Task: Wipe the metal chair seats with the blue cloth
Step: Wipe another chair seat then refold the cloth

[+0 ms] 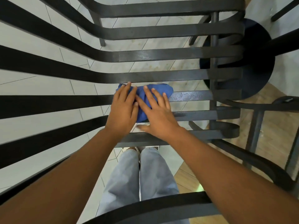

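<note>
Denim, pale and faded, covers the person's legs [142,175] nearest the camera, seen through the gaps under both forearms. Across them curves a dark metal rail [161,206] of the chair, passing beneath the arms.

Beyond that, both hands lie side by side on the blue cloth [155,94], which is bunched on the slatted metal chair seat [194,95]. The left hand [123,109] lies flat on the cloth's left part, fingers straight and close together, fingertips reaching its far edge. The right hand [157,113] presses flat on the cloth's right part, fingers straight and slightly fanned, thumb stretched out toward the left hand's wrist along a near slat. The two hands touch at the index fingers. Cloth shows between them and juts out past the right hand's fingertips.

Dark slats run from right of the hands and bend away to the left of them as long bars. Under the slats lies a pale tiled floor [145,67]. Farther off, right of the right hand, a round dark table base [258,62] sits on the floor, with wood-toned flooring [275,126] near it. No brand, label or writing can be read anywhere.
</note>
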A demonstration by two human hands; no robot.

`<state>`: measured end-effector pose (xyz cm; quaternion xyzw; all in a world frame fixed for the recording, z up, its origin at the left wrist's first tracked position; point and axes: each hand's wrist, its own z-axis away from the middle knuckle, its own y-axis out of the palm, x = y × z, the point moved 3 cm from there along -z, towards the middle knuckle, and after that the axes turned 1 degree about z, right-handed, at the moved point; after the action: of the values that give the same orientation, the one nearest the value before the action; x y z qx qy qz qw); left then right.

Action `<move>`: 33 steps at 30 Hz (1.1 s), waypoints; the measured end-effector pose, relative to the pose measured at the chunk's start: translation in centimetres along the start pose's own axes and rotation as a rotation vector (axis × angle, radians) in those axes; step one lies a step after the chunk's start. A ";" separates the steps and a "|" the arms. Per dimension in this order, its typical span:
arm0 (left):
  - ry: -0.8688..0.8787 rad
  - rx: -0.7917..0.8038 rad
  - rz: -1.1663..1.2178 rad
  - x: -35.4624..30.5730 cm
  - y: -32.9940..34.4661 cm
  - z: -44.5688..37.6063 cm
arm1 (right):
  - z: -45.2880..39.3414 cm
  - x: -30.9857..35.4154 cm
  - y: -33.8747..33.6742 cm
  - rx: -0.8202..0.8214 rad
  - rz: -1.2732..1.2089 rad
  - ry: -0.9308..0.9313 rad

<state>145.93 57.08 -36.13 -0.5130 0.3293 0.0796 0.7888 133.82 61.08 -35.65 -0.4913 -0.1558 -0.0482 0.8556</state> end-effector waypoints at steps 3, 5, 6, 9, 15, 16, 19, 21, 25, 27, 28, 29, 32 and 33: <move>0.038 -0.017 -0.152 1.1 0.1 1.2 | -0.3 0.5 0.1 -0.107 -0.014 0.009; -0.010 -0.005 -0.129 1.1 -0.2 1.4 | 0.2 0.2 -0.6 -0.176 -0.045 0.010; -0.033 0.014 -0.123 1.2 -0.3 1.5 | 0.5 0.0 -1.2 -0.170 -0.064 0.034; -0.049 0.103 -0.174 1.8 -0.1 1.7 | 1.8 0.1 -1.7 0.043 0.023 0.102; -0.030 0.126 -0.298 3.1 1.2 1.5 | 1.0 1.2 1.0 -0.003 0.139 0.067; -0.043 0.107 -0.272 3.0 1.2 1.4 | 0.1 1.8 1.3 -0.005 0.143 0.056; -0.094 0.069 -0.153 3.0 1.0 1.3 | -2.0 4.2 2.2 0.056 0.141 0.058; -0.099 0.054 -0.159 2.8 0.9 1.3 | -2.5 4.9 2.6 0.035 0.184 0.098; -0.067 0.036 -0.188 2.7 1.3 1.2 | -1.9 3.4 3.3 0.004 0.184 0.136; -0.037 0.035 -0.173 2.3 2.0 1.0 | -1.0 1.8 3.3 -0.049 0.218 0.202; -0.034 0.033 -0.160 2.1 2.3 0.8 | -0.3 0.9 3.2 -0.068 0.217 0.244; -0.038 0.033 -0.150 1.6 2.7 0.6 | 0.3 -0.2 3.2 -0.087 0.225 0.272; -0.030 0.038 -0.195 0.2 3.8 -0.3 | 2.3 -4.0 3.0 -0.127 0.275 0.298; -0.018 0.035 -0.227 -0.3 4.1 -0.6 | 2.7 -5.0 3.0 -0.140 0.265 0.324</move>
<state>143.55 58.50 -39.25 -0.5325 0.2631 -0.0113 0.8044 129.17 64.58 -38.39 -0.5515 0.0536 -0.0243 0.8321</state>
